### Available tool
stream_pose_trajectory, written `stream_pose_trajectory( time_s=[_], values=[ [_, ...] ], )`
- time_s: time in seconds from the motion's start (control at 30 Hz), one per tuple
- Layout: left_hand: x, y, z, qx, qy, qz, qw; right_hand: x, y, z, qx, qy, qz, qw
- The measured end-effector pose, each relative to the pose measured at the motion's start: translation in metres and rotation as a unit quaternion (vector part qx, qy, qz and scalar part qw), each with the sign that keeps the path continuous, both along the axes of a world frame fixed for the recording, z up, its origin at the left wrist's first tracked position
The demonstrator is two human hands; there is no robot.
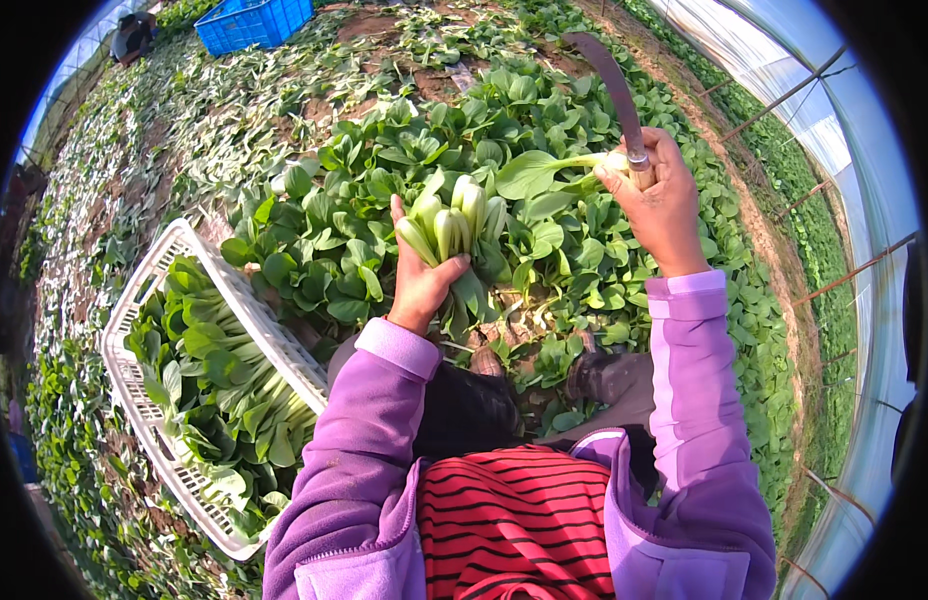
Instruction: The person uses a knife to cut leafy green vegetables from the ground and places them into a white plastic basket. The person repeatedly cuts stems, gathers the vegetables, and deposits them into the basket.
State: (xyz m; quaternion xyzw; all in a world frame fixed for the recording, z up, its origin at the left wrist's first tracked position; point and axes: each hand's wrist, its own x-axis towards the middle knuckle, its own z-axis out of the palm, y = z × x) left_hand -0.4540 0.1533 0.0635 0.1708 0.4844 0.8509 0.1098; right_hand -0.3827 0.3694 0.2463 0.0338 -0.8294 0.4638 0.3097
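Observation:
My left hand (425, 283) grips several pale-stemmed bok choy heads (458, 217), their cut bases turned up and leaves hanging below. At the upper right, my right hand (655, 202) is closed on the wooden handle of a sickle (618, 86), whose dark curved blade points up and to the left. The same hand also holds one bok choy plant (535, 171) by its base, between thumb and fingers, its leaves reaching left towards the bunch. Beyond and between the hands grow dense leafy bok choy plants (404, 157).
A white plastic crate (209, 281) holding bok choy stands at my left. Farther off are a blue crate (254, 24) and a crouching person (132, 37). Loose leaves litter the ground at the left. Greenhouse film and metal poles (785, 101) border the right side.

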Motion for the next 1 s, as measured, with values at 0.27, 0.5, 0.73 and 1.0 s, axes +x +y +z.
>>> stream_pose_trajectory(
  time_s=[0.27,0.5,0.73,1.0],
  values=[
    [0.006,-0.007,0.024,0.046,-0.041,-0.054,0.997,0.017,-0.019,0.016,-0.098,-0.306,0.138,0.937],
    [0.022,0.008,0.027,0.05,0.055,-0.123,0.99,-0.006,-0.059,-0.08,-0.097,-0.113,0.105,0.983],
    [0.036,-0.017,0.052,-0.011,-0.06,-0.21,0.976,0.014,-0.052,-0.075,0.003,-0.013,0.087,0.996],
    [0.048,-0.045,0.059,-0.06,-0.038,-0.221,0.973,0.019,-0.073,-0.058,-0.242,-0.138,0.275,0.92]
  ],
)
